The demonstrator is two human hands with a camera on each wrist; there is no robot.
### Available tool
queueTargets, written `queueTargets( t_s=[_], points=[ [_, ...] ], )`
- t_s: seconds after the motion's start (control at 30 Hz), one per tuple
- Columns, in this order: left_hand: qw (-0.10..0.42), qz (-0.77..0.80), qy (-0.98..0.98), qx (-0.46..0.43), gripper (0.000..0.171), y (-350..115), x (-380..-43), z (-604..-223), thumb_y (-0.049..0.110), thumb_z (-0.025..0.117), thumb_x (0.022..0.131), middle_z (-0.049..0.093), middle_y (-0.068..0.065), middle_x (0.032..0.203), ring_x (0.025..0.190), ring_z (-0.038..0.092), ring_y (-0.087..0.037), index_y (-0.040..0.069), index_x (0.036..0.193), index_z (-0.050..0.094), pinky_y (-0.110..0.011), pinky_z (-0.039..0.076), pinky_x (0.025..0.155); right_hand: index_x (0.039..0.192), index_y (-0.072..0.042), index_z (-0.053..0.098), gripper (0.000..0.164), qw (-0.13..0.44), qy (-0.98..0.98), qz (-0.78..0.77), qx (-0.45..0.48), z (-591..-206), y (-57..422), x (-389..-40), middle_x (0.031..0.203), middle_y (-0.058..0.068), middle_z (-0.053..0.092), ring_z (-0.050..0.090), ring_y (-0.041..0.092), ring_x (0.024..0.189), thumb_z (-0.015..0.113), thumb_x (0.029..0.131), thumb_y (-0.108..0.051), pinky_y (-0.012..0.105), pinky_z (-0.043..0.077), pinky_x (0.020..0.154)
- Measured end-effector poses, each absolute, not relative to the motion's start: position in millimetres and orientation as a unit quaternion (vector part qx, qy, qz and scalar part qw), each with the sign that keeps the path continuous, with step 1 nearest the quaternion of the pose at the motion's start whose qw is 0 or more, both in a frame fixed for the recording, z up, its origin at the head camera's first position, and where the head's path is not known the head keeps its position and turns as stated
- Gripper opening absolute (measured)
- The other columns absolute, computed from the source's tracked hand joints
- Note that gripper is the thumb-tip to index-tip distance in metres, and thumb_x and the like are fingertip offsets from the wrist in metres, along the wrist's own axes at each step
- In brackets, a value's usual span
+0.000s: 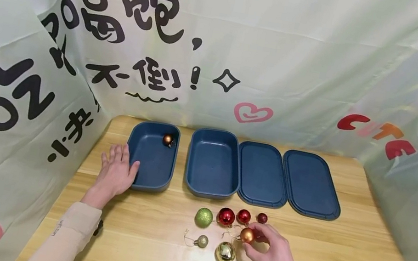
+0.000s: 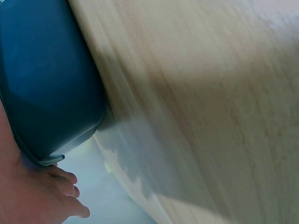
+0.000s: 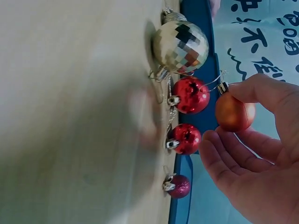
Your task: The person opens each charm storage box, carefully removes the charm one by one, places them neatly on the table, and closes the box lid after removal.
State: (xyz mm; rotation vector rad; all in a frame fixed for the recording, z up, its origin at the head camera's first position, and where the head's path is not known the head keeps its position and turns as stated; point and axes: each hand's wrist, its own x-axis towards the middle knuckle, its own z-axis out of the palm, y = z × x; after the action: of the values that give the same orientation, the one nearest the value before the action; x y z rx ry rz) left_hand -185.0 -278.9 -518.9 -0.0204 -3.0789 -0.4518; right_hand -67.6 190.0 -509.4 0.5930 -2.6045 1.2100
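Note:
In the head view my right hand (image 1: 273,254) pinches a matte orange Christmas bauble (image 1: 247,235) between thumb and fingers. The right wrist view shows this orange bauble (image 3: 234,112) lifted off the table, its metal cap and string by the thumb. My left hand (image 1: 115,172) rests with spread fingers against the left side of a blue box (image 1: 150,164). A copper bauble (image 1: 168,140) lies in that box's far right corner. Close to my right hand are two shiny red baubles (image 1: 226,216), a small dark red one (image 1: 262,218) and a mirrored gold bauble (image 1: 225,253).
A green glitter bauble (image 1: 204,218) and a small gold glitter bauble (image 1: 202,241) lie on the wooden table (image 1: 154,251). Right of the left box stands a second blue box (image 1: 213,164), followed by two flat blue lids (image 1: 263,174). Printed cloth (image 1: 307,73) hangs behind and at both sides.

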Motion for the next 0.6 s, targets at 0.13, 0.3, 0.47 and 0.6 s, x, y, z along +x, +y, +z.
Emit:
queueTargets(
  t_s=[0.13, 0.3, 0.47, 0.6],
  points=[
    [0.013, -0.145, -0.989, -0.008, 0.077, -278.9, -184.7, -518.7, 0.039, 0.034, 0.114, 0.011, -0.044, 0.167, 0.157, 0.007, -0.060, -0.017, 0.161, 0.011, -0.079, 0.003, 0.121, 0.113, -0.002, 0.074, 0.045, 0.096, -0.884, 0.415, 0.192, -513.8, 193.1, -64.1, 0.099, -0.006, 0.073, 0.067, -0.001, 0.086, 0.089, 0.070, 0.005, 0.031, 0.063, 0.072],
    [0.013, -0.142, -0.990, -0.008, 0.077, -279.5, -184.6, -519.6, 0.039, 0.033, 0.114, 0.011, -0.044, 0.167, 0.157, 0.008, -0.060, -0.018, 0.161, 0.011, -0.079, 0.005, 0.121, 0.113, -0.002, 0.074, 0.046, 0.085, -0.885, 0.421, 0.178, -518.2, 196.1, -61.3, 0.099, -0.005, 0.074, 0.066, 0.000, 0.086, 0.090, 0.071, 0.004, 0.030, 0.063, 0.072],
    [0.011, -0.145, -0.989, -0.010, 0.077, -279.4, -184.6, -519.8, 0.039, 0.034, 0.114, 0.009, -0.044, 0.167, 0.157, 0.007, -0.061, -0.018, 0.161, 0.011, -0.079, 0.004, 0.121, 0.115, -0.002, 0.074, 0.047, 0.069, -0.889, 0.425, 0.156, -521.5, 198.9, -60.1, 0.101, -0.003, 0.075, 0.068, 0.003, 0.086, 0.091, 0.071, 0.001, 0.029, 0.063, 0.072],
    [0.012, -0.148, -0.989, -0.011, 0.077, -279.2, -185.3, -519.5, 0.038, 0.035, 0.114, 0.009, -0.044, 0.167, 0.157, 0.006, -0.061, -0.018, 0.161, 0.011, -0.079, 0.004, 0.121, 0.115, -0.002, 0.074, 0.045, 0.029, -0.894, 0.431, 0.122, -523.7, 200.2, -59.2, 0.102, 0.000, 0.076, 0.070, 0.007, 0.085, 0.091, 0.073, 0.000, 0.028, 0.063, 0.074]
  ],
)
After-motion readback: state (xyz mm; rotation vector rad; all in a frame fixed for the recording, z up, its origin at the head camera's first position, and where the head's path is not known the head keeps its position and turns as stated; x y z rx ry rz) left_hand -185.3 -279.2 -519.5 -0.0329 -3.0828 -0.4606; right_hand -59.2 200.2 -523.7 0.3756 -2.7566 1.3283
